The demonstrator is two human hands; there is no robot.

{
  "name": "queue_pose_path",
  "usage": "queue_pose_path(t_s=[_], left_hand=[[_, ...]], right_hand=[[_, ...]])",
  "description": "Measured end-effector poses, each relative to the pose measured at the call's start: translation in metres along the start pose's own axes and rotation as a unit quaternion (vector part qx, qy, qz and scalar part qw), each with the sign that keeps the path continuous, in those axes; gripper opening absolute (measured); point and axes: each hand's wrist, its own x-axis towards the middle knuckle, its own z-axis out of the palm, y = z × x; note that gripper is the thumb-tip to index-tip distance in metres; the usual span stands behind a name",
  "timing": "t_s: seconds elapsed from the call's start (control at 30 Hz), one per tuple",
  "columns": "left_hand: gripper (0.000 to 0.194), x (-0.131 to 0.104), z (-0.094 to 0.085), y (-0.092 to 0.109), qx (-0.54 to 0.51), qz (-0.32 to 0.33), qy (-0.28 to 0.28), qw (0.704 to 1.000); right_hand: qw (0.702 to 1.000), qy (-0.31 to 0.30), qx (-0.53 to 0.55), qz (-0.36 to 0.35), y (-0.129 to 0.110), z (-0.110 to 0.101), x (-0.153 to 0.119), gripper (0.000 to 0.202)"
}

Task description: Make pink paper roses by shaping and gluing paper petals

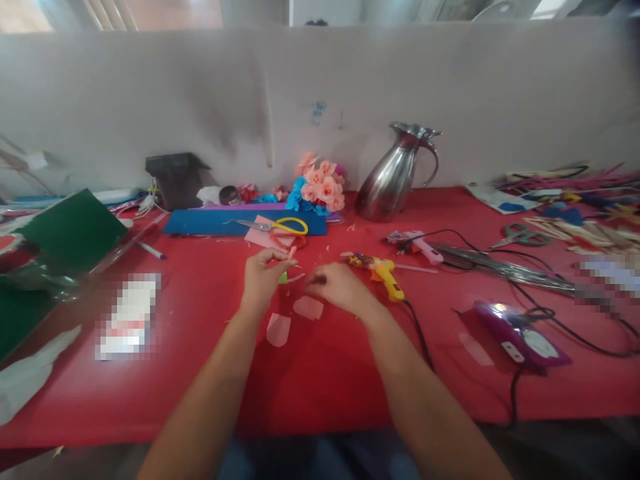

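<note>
My left hand [263, 277] pinches a small pink paper piece [292, 253], perhaps rolled, between thumb and forefinger. To its right my right hand [336, 285] hovers with curled fingers; whatever is at its fingertips, if anything, is too blurred to make out. Below the hands, two cut pink paper petals [279, 329] lie on the red tabletop [200, 393], and a small green piece [283, 278] shows between them. Just beyond are scissors [293, 225] with yellow and orange handles, resting partly on pink paper [257, 235]. A yellow glue gun [389, 279] lies right of my right hand.
Behind stand pink and blue paper flowers [325, 187] and a steel jug [390, 177]. A blue sheet [200, 223] lies before them. On the right are a pink glue gun [425, 248], wire stems [510, 270], a purple box [520, 333] and trailing cords; green sheets [75, 227] are left.
</note>
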Motion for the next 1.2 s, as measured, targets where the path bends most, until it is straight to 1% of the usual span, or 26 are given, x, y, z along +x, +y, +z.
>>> queue_pose_path(t_s=[0.03, 0.07, 0.1, 0.23, 0.33, 0.47, 0.6, 0.73, 0.8, 0.87, 0.93, 0.97, 1.03, 1.07, 1.13, 1.2], left_hand=[[0.010, 0.000, 0.000, 0.000, 0.000, 0.008, -0.011, 1.000], [0.009, 0.001, 0.000, -0.001, -0.003, 0.015, -0.023, 1.000], [0.009, 0.001, 0.000, -0.002, -0.009, 0.021, -0.037, 0.999], [0.009, 0.001, 0.003, -0.002, -0.025, 0.014, -0.082, 0.996], [0.012, 0.000, 0.005, 0.000, -0.025, -0.001, -0.091, 0.995], [0.014, -0.002, 0.007, 0.001, -0.051, -0.010, -0.096, 0.994], [0.017, -0.001, 0.008, -0.002, -0.074, -0.020, -0.097, 0.992], [0.021, 0.000, 0.006, -0.004, -0.072, -0.039, -0.090, 0.993], [0.021, 0.001, 0.003, -0.003, -0.038, -0.056, -0.096, 0.993], [0.017, 0.001, 0.000, -0.001, 0.025, -0.086, -0.112, 0.990], [0.013, 0.001, -0.003, 0.000, 0.078, -0.137, -0.150, 0.976], [0.014, 0.000, -0.004, -0.001, 0.100, -0.162, -0.178, 0.965], [0.021, 0.000, -0.006, -0.003, 0.130, -0.191, -0.213, 0.949], [0.022, -0.001, -0.006, -0.005, 0.141, -0.193, -0.223, 0.945], [0.016, -0.001, -0.005, -0.007, 0.157, -0.178, -0.229, 0.944], [0.009, -0.001, -0.005, -0.008, 0.164, -0.159, -0.222, 0.948]], right_hand=[[0.999, -0.039, -0.030, 0.008, 0.000, 0.002, -0.001, 0.010], [0.996, -0.062, -0.059, 0.014, 0.000, 0.003, -0.002, 0.008], [0.994, -0.071, -0.084, 0.018, 0.000, 0.006, -0.003, 0.006], [0.983, -0.067, -0.169, 0.025, -0.004, 0.011, -0.006, 0.015], [0.976, -0.083, -0.196, 0.039, -0.005, 0.010, -0.007, 0.011], [0.978, -0.095, -0.184, 0.035, -0.003, 0.009, -0.008, 0.006], [0.982, -0.097, -0.157, 0.034, -0.003, 0.008, -0.008, 0.009], [0.988, -0.085, -0.130, 0.028, -0.001, 0.006, -0.006, 0.012], [0.989, -0.088, -0.119, 0.025, 0.001, 0.005, -0.005, 0.010], [0.988, -0.097, -0.114, 0.024, 0.003, 0.004, -0.003, 0.017], [0.989, -0.102, -0.098, 0.032, 0.004, 0.004, -0.001, 0.019], [0.990, -0.104, -0.086, 0.035, 0.004, 0.004, -0.001, 0.018], [0.992, -0.103, -0.062, 0.043, 0.002, 0.003, -0.001, 0.015], [0.992, -0.100, -0.054, 0.046, 0.001, 0.002, -0.001, 0.014], [0.994, -0.086, -0.045, 0.045, 0.000, 0.000, -0.001, 0.012], [0.997, -0.055, -0.044, 0.036, 0.002, -0.003, 0.000, 0.011]])
